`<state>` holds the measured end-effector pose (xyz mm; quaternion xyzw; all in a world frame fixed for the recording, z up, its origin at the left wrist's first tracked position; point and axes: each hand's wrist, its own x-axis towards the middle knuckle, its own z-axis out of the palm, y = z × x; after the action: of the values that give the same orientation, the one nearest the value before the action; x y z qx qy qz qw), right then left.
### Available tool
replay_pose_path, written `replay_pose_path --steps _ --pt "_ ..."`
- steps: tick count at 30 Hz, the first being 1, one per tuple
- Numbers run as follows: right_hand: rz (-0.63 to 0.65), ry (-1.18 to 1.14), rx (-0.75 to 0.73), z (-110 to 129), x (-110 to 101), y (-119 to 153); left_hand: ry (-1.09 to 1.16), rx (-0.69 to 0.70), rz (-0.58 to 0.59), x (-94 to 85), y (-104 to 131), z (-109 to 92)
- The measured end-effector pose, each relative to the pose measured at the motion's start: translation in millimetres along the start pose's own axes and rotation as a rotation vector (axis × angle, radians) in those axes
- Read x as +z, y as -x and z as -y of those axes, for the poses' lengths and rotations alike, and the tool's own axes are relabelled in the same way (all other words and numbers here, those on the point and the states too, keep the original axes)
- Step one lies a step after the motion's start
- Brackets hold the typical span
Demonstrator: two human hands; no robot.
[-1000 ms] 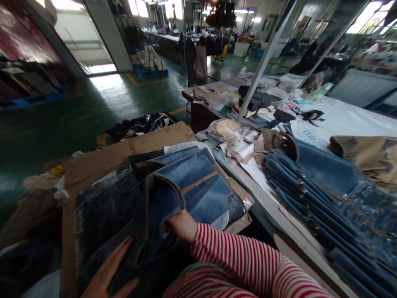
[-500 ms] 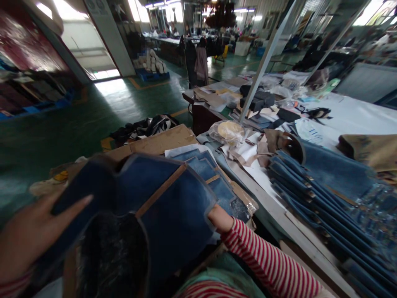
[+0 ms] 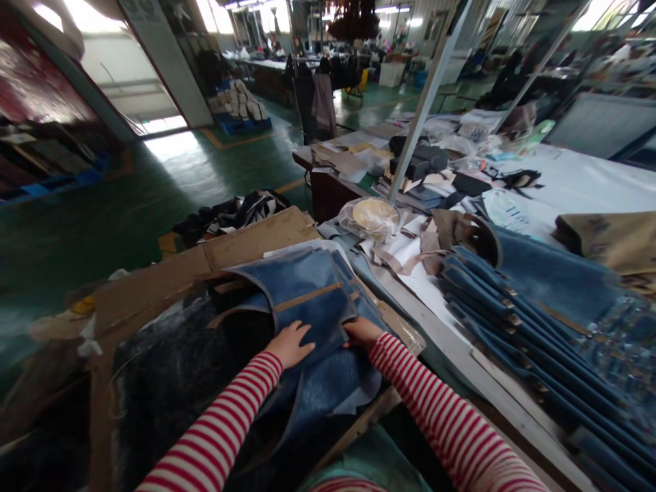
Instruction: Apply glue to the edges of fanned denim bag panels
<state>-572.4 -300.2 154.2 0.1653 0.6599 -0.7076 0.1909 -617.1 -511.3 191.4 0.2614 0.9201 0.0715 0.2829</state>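
A dark blue, leather-like panel [image 3: 310, 277] with a narrow brown strip lies folded over on other blue panels, its curved edge toward the left. My left hand [image 3: 292, 344] rests on it with fingers spread and nothing gripped. At the panel's right edge, my right hand [image 3: 363, 333] has its fingers curled round the border. Below both hands, another blue piece [image 3: 328, 383] hangs toward my body. Dark, shiny black material [image 3: 169, 369] spreads to the left of the panels.
Flattened cardboard [image 3: 256, 239] lies under and behind the panels. On the right, a table holds a stack of folded blue pieces [image 3: 512, 335], scraps and a plastic-wrapped round roll [image 3: 376, 215]. A slanted metal post [image 3: 425, 102] rises from the table. Dark scraps [image 3: 230, 215] lie beyond the cardboard.
My left hand has come from the far left to the middle, and the raised panel now lies folded over to the right. My right hand stays at its edge.
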Motion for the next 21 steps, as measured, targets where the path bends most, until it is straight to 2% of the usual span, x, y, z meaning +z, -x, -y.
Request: replay_pose_path --steps 1,3,5,7,9,13,16,19,21 --pt "-0.002 -0.029 0.033 -3 -2 1 0.012 -0.019 -0.002 12.1 0 -1" --pt "-0.044 -0.123 0.074 -6 -8 5 0.027 -0.059 -0.042 23.3 1 -3" --pt "-0.1 -0.208 0.09 -4 -13 8 0.053 -0.08 -0.071 24.0 1 -4" --pt "-0.132 -0.196 0.077 -1 -16 6 0.075 -0.097 -0.089 22.3 2 -4" --pt "-0.158 -0.007 0.014 2 -17 -2 0.092 -0.121 -0.1 22.4 4 -3" --pt "-0.284 0.543 -0.178 4 -13 -31 0.124 -0.173 -0.119 26.5 12 2" --pt "-0.293 0.672 -0.229 5 -8 -46 0.173 -0.15 -0.142 28.3 23 7" --pt "-0.25 0.79 -0.248 7 -4 -46 0.245 -0.096 -0.195 32.6 50 16" --pt "-0.22 0.872 -0.263 7 -4 -42 0.293 -0.118 -0.259 40.4 81 26"
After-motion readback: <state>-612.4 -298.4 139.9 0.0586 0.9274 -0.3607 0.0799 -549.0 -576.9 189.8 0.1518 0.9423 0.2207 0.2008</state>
